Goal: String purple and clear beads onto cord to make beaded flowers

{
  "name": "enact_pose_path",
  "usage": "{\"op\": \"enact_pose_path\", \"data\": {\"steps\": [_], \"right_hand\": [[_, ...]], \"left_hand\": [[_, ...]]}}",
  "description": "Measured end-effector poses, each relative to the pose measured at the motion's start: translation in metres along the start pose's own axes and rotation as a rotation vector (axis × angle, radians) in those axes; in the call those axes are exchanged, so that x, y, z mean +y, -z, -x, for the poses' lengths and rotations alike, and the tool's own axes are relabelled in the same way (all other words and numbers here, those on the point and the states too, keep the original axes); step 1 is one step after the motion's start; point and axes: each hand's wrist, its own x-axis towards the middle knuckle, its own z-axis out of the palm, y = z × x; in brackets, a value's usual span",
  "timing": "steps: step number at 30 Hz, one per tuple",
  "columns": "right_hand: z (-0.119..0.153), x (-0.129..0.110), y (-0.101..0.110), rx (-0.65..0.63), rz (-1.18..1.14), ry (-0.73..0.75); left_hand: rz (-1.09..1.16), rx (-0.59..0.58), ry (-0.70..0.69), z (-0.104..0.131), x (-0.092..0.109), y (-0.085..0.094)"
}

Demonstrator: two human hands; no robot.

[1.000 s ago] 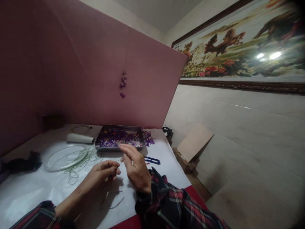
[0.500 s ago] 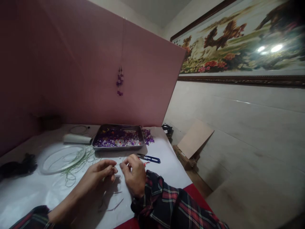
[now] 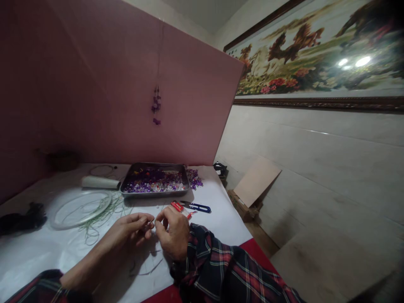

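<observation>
1. At the far left, a black object (image 3: pixel 23 218) lay on the white tabletop (image 3: pixel 221 223), its form blurred.
2. Next came a pale translucent ring (image 3: pixel 54 213), with loose green thread (image 3: pixel 91 230) tangled over its right side.
3. Behind them, a white cone (image 3: pixel 98 182) lay on its side near the tray.
4. The left hand (image 3: pixel 136 228) had thumb and fingertips together on a small pale thing (image 3: pixel 153 220), too small to make out; that thing sat between the two hands, just above the table.
5. Beyond the hands stood a metal tray (image 3: pixel 154 195) of mixed beads (image 3: pixel 158 182); above it a purple bead strand (image 3: pixel 156 105) hung against the pink panel (image 3: pixel 192 97).
6. The right hand (image 3: pixel 173 235) had its fingertips curled close beside the left's; whether they gripped anything could not be told.
7. Past it lay a red-ended item (image 3: pixel 177 205), blue snips (image 3: pixel 201 207) and, behind, purple beads (image 3: pixel 196 180).
</observation>
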Motion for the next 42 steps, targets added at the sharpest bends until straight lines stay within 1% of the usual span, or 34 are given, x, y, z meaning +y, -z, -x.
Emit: {"op": "enact_pose_path", "data": {"steps": [3,6,11,13,15,17,19,21,24,26,29,31,34,36,39,40,42], "right_hand": [[0.003,0.002,-0.003,0.073,0.078,0.106],[0.003,0.006,-0.003,0.109,0.175,0.186],[-0.006,0.013,0.007,0.055,0.393,0.347],[-0.011,0.018,0.01,0.05,0.465,0.392],[-0.018,0.025,0.011,0.036,0.504,0.403],[-0.023,0.033,0.01,0.053,0.498,0.333],[-0.027,0.038,0.007,0.05,0.438,0.262],[-0.026,0.04,0.004,0.031,0.363,0.23],[-0.016,0.033,-0.001,0.042,0.261,0.146],[-0.007,0.026,-0.005,0.034,0.211,0.128],[-0.001,0.02,-0.009,0.022,0.177,0.1],[-0.001,0.02,-0.011,-0.023,0.17,0.097],[-0.004,0.022,-0.01,-0.063,0.112,0.103],[-0.004,0.022,-0.008,-0.071,0.017,0.05],[-0.003,0.016,-0.005,-0.152,-0.167,-0.092],[-0.003,0.014,-0.004,-0.159,-0.196,-0.118],[-0.004,0.011,-0.004,-0.124,-0.185,-0.117]], "left_hand": [[-0.023,0.005,-0.005,0.001,-0.001,-0.003],[-0.074,0.02,-0.023,0.001,-0.002,-0.004],[-0.188,0.07,-0.035,0.001,0.001,-0.002],[-0.176,0.1,-0.045,0.001,0.001,-0.002],[-0.154,0.129,-0.054,0.0,0.001,-0.001],[-0.153,0.135,-0.044,-0.001,-0.001,-0.001],[-0.163,0.118,-0.021,-0.003,-0.004,0.001],[-0.146,0.112,-0.002,-0.005,-0.005,0.003],[-0.078,0.159,0.004,-0.006,-0.005,0.006],[-0.059,0.174,0.002,-0.006,-0.004,0.007],[-0.124,0.12,0.009,-0.006,-0.003,0.007],[-0.155,0.099,0.014,-0.007,-0.004,0.007],[-0.131,0.117,-0.002,-0.01,-0.006,0.01],[-0.131,0.134,-0.027,-0.011,-0.007,0.012],[-0.137,0.173,-0.07,-0.01,-0.006,0.012],[-0.134,0.181,-0.081,-0.009,-0.005,0.011],[-0.127,0.195,-0.088,-0.007,-0.003,0.009]]}}
